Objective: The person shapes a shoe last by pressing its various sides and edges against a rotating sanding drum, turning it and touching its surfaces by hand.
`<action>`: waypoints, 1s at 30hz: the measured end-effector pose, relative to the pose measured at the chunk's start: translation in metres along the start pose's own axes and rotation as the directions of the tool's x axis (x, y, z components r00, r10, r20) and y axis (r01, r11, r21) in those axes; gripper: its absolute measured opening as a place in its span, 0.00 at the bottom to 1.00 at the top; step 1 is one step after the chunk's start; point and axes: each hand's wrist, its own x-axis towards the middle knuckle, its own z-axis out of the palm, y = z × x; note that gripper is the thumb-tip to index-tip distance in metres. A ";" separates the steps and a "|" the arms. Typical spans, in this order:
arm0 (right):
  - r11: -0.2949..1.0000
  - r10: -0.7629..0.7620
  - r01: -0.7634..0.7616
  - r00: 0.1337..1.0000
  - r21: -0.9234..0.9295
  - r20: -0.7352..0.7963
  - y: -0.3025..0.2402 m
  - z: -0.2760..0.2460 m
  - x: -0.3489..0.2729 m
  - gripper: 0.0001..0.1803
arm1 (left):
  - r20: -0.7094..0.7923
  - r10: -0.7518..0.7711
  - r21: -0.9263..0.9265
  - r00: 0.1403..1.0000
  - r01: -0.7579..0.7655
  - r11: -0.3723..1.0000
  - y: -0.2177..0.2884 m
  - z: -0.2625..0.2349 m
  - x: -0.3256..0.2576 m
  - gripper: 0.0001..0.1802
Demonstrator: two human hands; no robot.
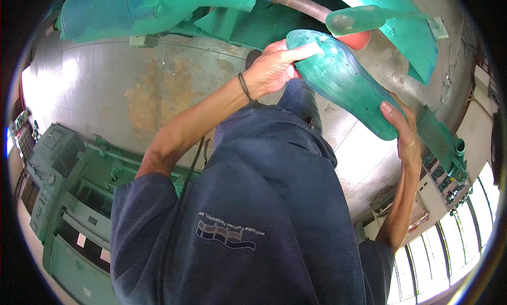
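A green, foot-shaped piece that looks like a shoe last (343, 75) is held between my two hands, its smooth, shiny sole face turned up. My left hand (277, 65) grips the broad end, thumb laid across the top and fingers underneath. At the narrower heel end my right hand (404, 120) is closed, the thumb on the face and most fingers hidden below. Small dark specks mark the surface. Just beyond the broad end are a rounded green machine part (356, 21) and a reddish-orange rounded part (355, 39).
A large green machine body (158, 12) with a metal rod (301, 5) spans the far side. Another green machine (68, 199) stands at the left. A green bracket (443, 139) is at the right, near shelves (443, 181) and barred windows (449, 241). The floor (105, 88) is stained.
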 end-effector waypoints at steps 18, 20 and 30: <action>0.965 -0.048 0.069 0.995 0.253 -0.088 0.055 0.020 -0.018 0.43 | 0.036 -0.005 0.251 0.999 -0.005 0.968 0.006 0.013 0.004 0.19; 0.963 -0.044 0.067 0.995 0.262 -0.091 0.058 0.021 -0.019 0.43 | 0.058 0.001 0.262 0.998 -0.016 0.965 0.007 0.015 0.003 0.19; 0.963 -0.043 0.077 0.990 0.257 -0.136 0.071 0.012 -0.034 0.45 | 0.060 0.004 0.373 0.998 -0.027 0.927 -0.001 0.033 0.000 0.21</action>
